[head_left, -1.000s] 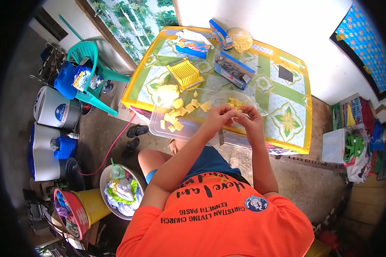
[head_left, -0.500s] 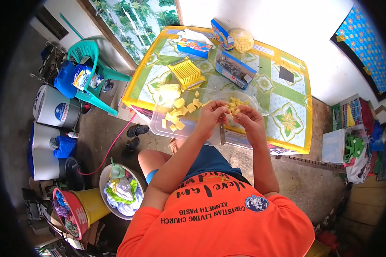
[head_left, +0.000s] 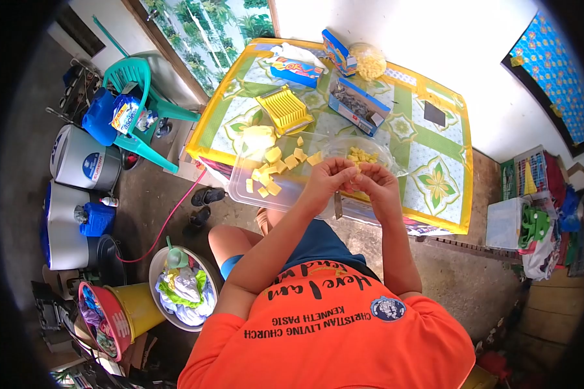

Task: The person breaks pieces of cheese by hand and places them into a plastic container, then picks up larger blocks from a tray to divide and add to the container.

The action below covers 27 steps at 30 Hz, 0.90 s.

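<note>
Because the clear tray [head_left: 246, 197] appears to jut past the near edge of the bench [head_left: 435, 222], a forearm pressing on that overhang could tip it and send the yellow chunks [head_left: 273, 155] to the floor. These lie loose on the tray, some near its left side, so even a slight knock might roll one off.

Both hands meet above the tray's right part — fingertips brought together, just in front of the small yellow pieces [head_left: 362, 155] in the clear bowl [head_left: 396, 170]. Whether either grip has closed on a piece I cannot tell, since the fingers hide what lies between them. Anything small and moist pinched there could slip and drop beside the bowl.

A metal blade [head_left: 338, 204] shows just below the left hand [head_left: 324, 183], pointing down towards the lap; which hand bears it, if either, is hidden. That worries me most — a loosened hold could let it fall on a leg, and a careless turn of the wrist could nick the right hand [head_left: 381, 185].
</note>
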Each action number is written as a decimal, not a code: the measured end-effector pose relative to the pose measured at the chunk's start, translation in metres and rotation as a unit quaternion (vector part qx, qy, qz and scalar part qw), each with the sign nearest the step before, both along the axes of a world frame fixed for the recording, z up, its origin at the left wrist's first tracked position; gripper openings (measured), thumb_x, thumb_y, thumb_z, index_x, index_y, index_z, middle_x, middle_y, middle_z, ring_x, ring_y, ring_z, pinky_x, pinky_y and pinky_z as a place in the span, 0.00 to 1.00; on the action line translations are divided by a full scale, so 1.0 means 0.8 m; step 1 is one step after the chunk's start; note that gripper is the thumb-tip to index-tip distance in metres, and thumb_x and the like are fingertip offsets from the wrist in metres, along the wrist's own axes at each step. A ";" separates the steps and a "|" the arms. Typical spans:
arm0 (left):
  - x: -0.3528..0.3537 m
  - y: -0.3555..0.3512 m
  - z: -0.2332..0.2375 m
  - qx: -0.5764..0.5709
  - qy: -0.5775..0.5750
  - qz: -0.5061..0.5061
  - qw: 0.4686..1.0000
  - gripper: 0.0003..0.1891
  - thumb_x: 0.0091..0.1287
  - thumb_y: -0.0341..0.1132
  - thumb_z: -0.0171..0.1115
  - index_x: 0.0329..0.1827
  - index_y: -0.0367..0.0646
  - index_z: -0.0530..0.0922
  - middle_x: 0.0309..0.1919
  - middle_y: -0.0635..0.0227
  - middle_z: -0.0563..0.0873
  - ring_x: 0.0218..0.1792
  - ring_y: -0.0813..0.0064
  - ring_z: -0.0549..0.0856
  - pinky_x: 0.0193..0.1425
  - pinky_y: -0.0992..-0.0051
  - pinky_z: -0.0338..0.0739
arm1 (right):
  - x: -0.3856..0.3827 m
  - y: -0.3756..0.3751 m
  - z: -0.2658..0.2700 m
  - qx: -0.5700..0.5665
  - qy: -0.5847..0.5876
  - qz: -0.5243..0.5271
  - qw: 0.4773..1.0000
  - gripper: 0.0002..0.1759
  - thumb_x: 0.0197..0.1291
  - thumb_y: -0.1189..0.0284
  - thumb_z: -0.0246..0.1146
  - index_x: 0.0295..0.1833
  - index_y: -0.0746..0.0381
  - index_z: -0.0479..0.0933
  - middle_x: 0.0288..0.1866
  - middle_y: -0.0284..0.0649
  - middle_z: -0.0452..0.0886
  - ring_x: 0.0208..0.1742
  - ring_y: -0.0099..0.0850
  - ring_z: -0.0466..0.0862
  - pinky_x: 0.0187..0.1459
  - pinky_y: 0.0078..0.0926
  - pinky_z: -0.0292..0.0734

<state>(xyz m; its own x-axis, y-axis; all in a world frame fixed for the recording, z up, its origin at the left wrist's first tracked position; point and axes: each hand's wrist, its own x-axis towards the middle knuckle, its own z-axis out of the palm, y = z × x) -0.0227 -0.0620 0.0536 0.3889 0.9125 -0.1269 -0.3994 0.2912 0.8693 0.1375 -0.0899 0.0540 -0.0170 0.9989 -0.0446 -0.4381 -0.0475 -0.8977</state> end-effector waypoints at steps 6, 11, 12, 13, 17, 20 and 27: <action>-0.001 -0.002 -0.004 -0.027 -0.039 0.006 0.999 0.10 0.67 0.33 0.63 0.45 0.37 0.78 0.29 0.71 0.82 0.27 0.83 0.81 0.34 0.82 0.79 | 0.000 -0.003 0.006 -0.029 0.038 0.013 0.999 0.12 0.57 0.81 0.64 0.48 0.68 0.76 0.38 0.40 0.83 0.36 0.24 0.84 0.41 0.20 0.80; -0.007 0.000 -0.011 -0.068 -0.089 -0.006 0.994 0.09 0.68 0.30 0.58 0.48 0.38 0.77 0.32 0.68 0.83 0.31 0.79 0.83 0.37 0.77 0.81 | -0.001 -0.004 0.016 -0.047 0.069 0.021 0.996 0.11 0.60 0.80 0.61 0.49 0.69 0.76 0.41 0.42 0.83 0.39 0.26 0.84 0.41 0.23 0.82; -0.008 0.001 -0.014 -0.080 -0.108 -0.003 0.991 0.09 0.68 0.30 0.58 0.48 0.38 0.77 0.32 0.68 0.83 0.31 0.79 0.83 0.37 0.76 0.82 | -0.001 -0.003 0.015 -0.044 0.068 0.010 0.997 0.12 0.60 0.79 0.61 0.49 0.68 0.76 0.42 0.42 0.82 0.40 0.27 0.84 0.41 0.23 0.82; -0.010 0.001 -0.016 -0.091 -0.127 0.000 0.988 0.09 0.68 0.29 0.58 0.48 0.38 0.77 0.33 0.68 0.83 0.31 0.79 0.83 0.37 0.75 0.82 | -0.001 -0.001 0.012 -0.042 0.067 -0.001 0.997 0.12 0.60 0.79 0.61 0.49 0.68 0.76 0.42 0.42 0.82 0.41 0.27 0.84 0.41 0.23 0.82; -0.018 0.002 -0.017 -0.122 -0.163 0.018 0.979 0.09 0.67 0.28 0.58 0.48 0.38 0.77 0.33 0.66 0.83 0.30 0.78 0.83 0.38 0.74 0.84 | 0.013 0.022 -0.011 -0.013 -0.023 -0.054 0.998 0.13 0.60 0.75 0.63 0.50 0.66 0.76 0.44 0.40 0.81 0.43 0.26 0.83 0.41 0.22 0.81; -0.024 0.001 -0.018 -0.134 -0.173 0.025 0.975 0.09 0.67 0.28 0.58 0.48 0.38 0.76 0.34 0.66 0.82 0.30 0.78 0.83 0.38 0.73 0.84 | 0.031 0.054 -0.038 0.017 -0.172 -0.116 0.978 0.15 0.58 0.72 0.65 0.49 0.66 0.78 0.43 0.39 0.81 0.40 0.25 0.82 0.40 0.23 0.79; -0.049 -0.013 -0.022 -0.145 -0.177 0.059 0.972 0.08 0.67 0.28 0.59 0.47 0.39 0.76 0.34 0.65 0.83 0.29 0.78 0.83 0.37 0.74 0.84 | 0.034 0.068 -0.059 0.105 -0.487 -0.133 0.857 0.14 0.55 0.71 0.68 0.46 0.66 0.81 0.44 0.39 0.81 0.37 0.25 0.80 0.36 0.23 0.76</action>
<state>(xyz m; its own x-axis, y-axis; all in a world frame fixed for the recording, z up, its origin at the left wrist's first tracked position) -0.0619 -0.0722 0.0361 0.3502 0.8992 -0.2622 -0.7040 0.4373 0.5595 0.1645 -0.0359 0.0067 0.1554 0.9492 0.2735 0.5538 0.1456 -0.8199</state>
